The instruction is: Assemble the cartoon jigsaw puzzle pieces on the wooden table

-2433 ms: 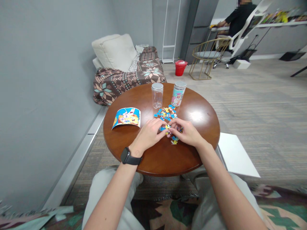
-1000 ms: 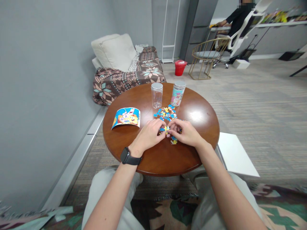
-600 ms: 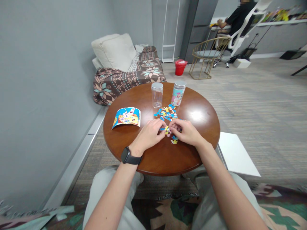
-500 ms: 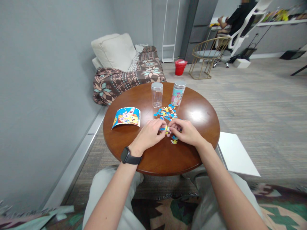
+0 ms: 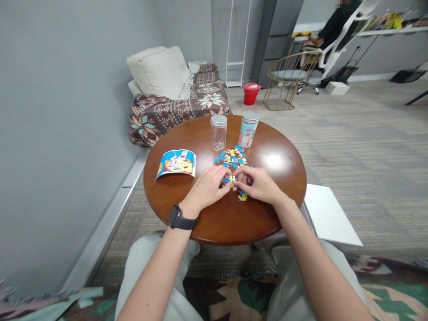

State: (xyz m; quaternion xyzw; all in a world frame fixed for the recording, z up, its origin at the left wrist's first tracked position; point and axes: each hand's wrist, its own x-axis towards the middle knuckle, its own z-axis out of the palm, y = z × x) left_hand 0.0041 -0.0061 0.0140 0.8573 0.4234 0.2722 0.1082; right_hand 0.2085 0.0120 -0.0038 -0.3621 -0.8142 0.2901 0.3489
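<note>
Between my two hands, a few small yellow, white and blue jigsaw puzzle pieces (image 5: 232,179) are held at the fingertips. My left hand (image 5: 211,182) pinches them from the left, thumb and fingers curled. From the right, my right hand (image 5: 257,182) closes its thumb and fingertips on them too. Exactly how the pieces join is too small to tell. A loose pile of blue, yellow and pink puzzle pieces (image 5: 233,156) lies just beyond my hands. More pieces (image 5: 242,196) rest below my right thumb, partly hidden by that hand.
On the round wooden table (image 5: 214,223) a curved picture sheet (image 5: 177,162) lies at left. A clear jar (image 5: 219,133) and a labelled jar (image 5: 248,130) stand at the back. A white box (image 5: 331,214) is beside the table; a person (image 5: 336,26) sits far right.
My right fingertips have moved slightly left, closing against the pieces at my left fingertips. The seated person's hands have lowered. The pile and jars stay put.
</note>
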